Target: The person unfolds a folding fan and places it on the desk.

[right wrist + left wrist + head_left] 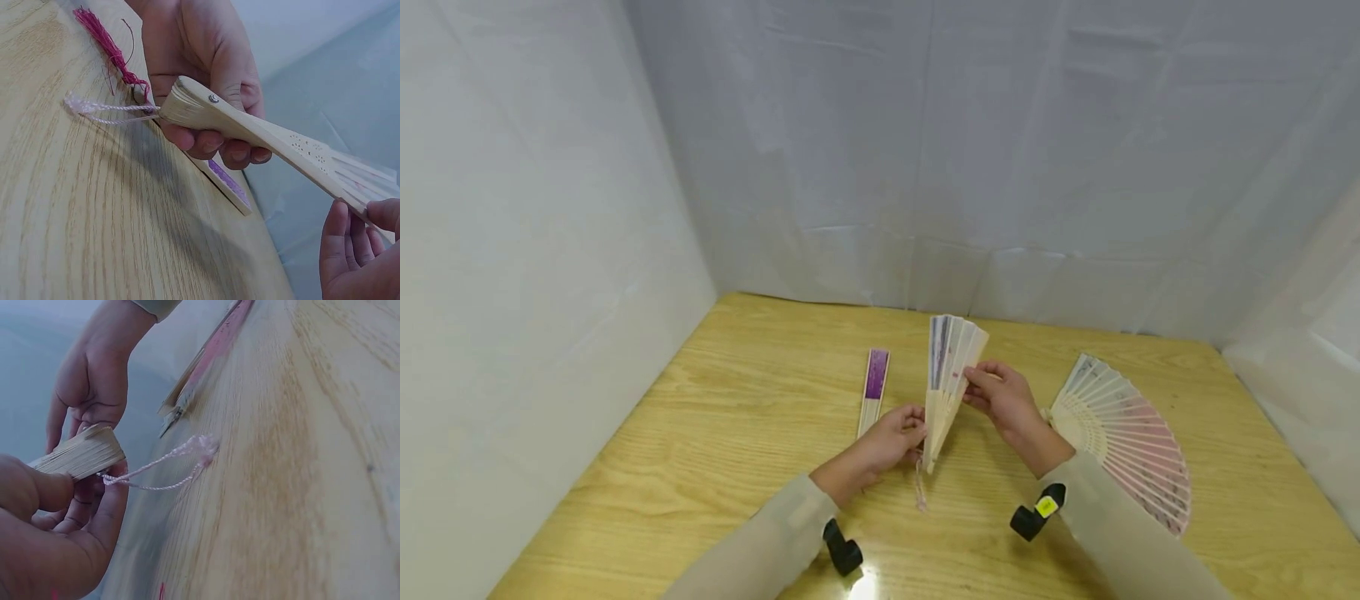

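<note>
A pale wooden folding fan [934, 417], partly spread, is held upright above the table between both hands. My left hand [891, 435] grips it near its riveted lower end, as the right wrist view also shows. Higher up, on the right edge of the leaf, the thumb and fingers of my right hand [1003, 402] pinch the outer rib. From the pivot end hangs a twisted pink cord loop [150, 472]. Pierced holes [306, 150] mark the fan's ribs. Just left of it lies a folded purple fan [876, 375], its lower end hidden behind my left hand.
A pink fan [1138, 433] lies spread on the table at the right, partly behind my right forearm. Beside the folded purple fan is a dark pink tassel [106, 47]. Pale sheeting [880, 167] encloses the wooden table [737, 417] at the back and sides.
</note>
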The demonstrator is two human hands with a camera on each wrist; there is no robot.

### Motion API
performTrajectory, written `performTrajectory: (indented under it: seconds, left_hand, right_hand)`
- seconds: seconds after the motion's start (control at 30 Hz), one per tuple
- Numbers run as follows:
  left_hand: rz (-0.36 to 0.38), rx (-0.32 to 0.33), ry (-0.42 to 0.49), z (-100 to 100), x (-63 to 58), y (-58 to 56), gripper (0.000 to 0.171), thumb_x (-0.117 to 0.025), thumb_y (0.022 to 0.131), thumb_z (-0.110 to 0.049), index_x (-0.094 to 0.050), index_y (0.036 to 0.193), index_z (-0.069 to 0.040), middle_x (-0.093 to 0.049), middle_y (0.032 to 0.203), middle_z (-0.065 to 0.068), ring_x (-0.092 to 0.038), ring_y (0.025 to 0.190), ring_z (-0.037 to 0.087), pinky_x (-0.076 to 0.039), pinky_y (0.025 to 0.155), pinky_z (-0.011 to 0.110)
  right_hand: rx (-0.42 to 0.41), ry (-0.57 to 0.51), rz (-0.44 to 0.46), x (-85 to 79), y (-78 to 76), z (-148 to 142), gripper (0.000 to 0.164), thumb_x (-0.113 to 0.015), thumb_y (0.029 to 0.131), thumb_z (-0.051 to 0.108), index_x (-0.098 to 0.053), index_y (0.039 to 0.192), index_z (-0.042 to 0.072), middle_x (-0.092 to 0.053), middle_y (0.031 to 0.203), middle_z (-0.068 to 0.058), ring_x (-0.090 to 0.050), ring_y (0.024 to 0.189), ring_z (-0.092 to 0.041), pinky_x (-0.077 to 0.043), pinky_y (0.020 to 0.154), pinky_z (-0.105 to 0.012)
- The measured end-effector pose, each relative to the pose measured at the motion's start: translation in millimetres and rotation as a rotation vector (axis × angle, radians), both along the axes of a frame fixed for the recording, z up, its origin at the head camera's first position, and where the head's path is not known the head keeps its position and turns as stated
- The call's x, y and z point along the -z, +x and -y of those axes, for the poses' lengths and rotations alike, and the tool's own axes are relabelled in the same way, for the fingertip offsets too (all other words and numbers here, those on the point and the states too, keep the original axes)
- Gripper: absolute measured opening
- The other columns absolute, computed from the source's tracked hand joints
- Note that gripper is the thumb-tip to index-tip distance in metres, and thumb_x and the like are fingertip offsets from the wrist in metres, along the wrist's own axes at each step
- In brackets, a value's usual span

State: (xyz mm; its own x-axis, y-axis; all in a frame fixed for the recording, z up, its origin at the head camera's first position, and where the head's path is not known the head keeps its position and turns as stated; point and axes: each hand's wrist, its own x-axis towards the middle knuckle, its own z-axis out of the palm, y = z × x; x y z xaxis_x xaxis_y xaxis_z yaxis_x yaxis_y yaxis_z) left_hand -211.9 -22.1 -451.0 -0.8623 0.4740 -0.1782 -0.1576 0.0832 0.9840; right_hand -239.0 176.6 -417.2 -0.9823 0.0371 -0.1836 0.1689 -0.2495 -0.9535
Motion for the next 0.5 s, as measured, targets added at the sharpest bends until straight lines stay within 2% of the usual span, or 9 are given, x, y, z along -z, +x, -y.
performTrajectory:
  seconds: [0.23, 0.4, 0.5]
  left_hand:
    - [0.044, -0.041, 0.013, 4.1, -0.6, -2.9, 0.027, -0.041, 0.104, -0.005, -0.044, 0.129, 0.005, -0.058, 0.110, 0.013, -0.056, 0.090, 0.015, -0.052, 0.080, 0.030]
    - [0.057, -0.039, 0.020, 3.6, -0.8, -4.9, 0.027, -0.041, 0.104, -0.006, -0.044, 0.128, 0.007, -0.059, 0.109, 0.013, -0.057, 0.089, 0.014, -0.052, 0.080, 0.029]
    - [0.068, -0.033, 0.032, 3.3, -0.5, -6.7, 0.029, -0.040, 0.105, -0.009, -0.043, 0.129, 0.006, -0.059, 0.112, 0.013, -0.057, 0.091, 0.014, -0.051, 0.078, 0.027]
  right_hand:
    - [0.041, -0.017, 0.011, 1.7, 1.9, -6.4, 0.012, -0.057, 0.097, 0.002, -0.045, 0.100, 0.003, -0.063, 0.073, 0.001, -0.064, 0.066, -0.009, -0.056, 0.067, -0.023]
    - [0.087, 0.036, -0.060, 2.0, 4.1, -11.1, 0.034, -0.060, 0.094, -0.001, -0.033, 0.113, 0.005, -0.068, 0.071, 0.000, -0.066, 0.062, -0.011, -0.057, 0.064, -0.025]
    - [0.101, 0.107, -0.110, 1.5, 5.4, -12.8, 0.045, -0.062, 0.093, -0.001, -0.027, 0.120, 0.006, -0.068, 0.071, -0.001, -0.066, 0.061, -0.012, -0.057, 0.063, -0.025]
